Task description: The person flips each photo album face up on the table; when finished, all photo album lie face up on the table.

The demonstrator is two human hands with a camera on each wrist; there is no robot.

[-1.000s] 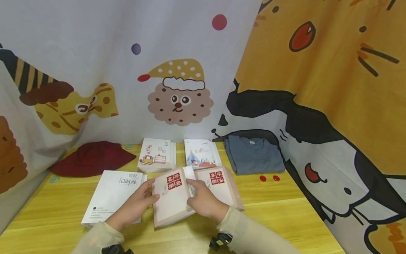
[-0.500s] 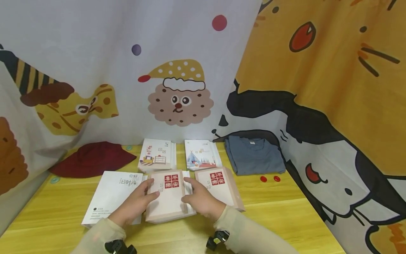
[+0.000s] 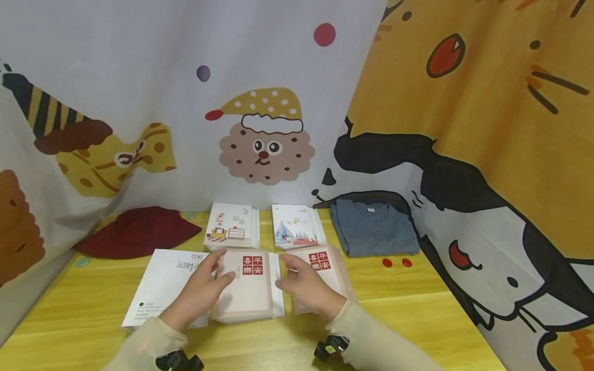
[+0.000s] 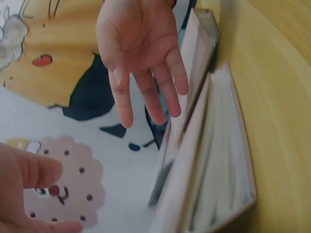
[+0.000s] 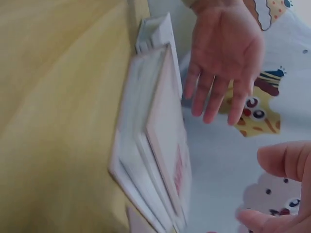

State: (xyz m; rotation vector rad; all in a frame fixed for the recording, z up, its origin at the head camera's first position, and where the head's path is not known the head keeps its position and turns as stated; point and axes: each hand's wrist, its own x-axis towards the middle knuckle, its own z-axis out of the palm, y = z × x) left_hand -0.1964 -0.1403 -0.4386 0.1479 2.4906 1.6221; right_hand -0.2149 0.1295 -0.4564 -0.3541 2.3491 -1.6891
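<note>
A pale pink album (image 3: 243, 296) with a red square of characters lies flat on the table, its whitish page edge showing at the right. My left hand (image 3: 198, 288) hovers over its left side, fingers extended and thumb apart. My right hand (image 3: 313, 286) is held above its right edge, fingers loosely bent, covering part of a second pink album (image 3: 302, 308). Both palms face each other above the album in the wrist views, with nothing between the fingers of the left hand (image 5: 221, 63) or the right hand (image 4: 143, 53). A white album (image 3: 158, 288) lies under my left forearm.
Two white illustrated albums (image 3: 229, 226) stand behind in a row. A dark red hat (image 3: 139, 232) lies at back left, a folded blue-grey shirt (image 3: 373, 226) at back right. Small red discs (image 3: 387, 263) and green discs (image 3: 82, 262) dot the table (image 3: 394, 319). A printed curtain (image 3: 162, 31) hangs behind.
The pink album was held tilted between both hands, then lowered and shifted left onto the table beside the other pink album. Both hands have let go and moved apart from it.
</note>
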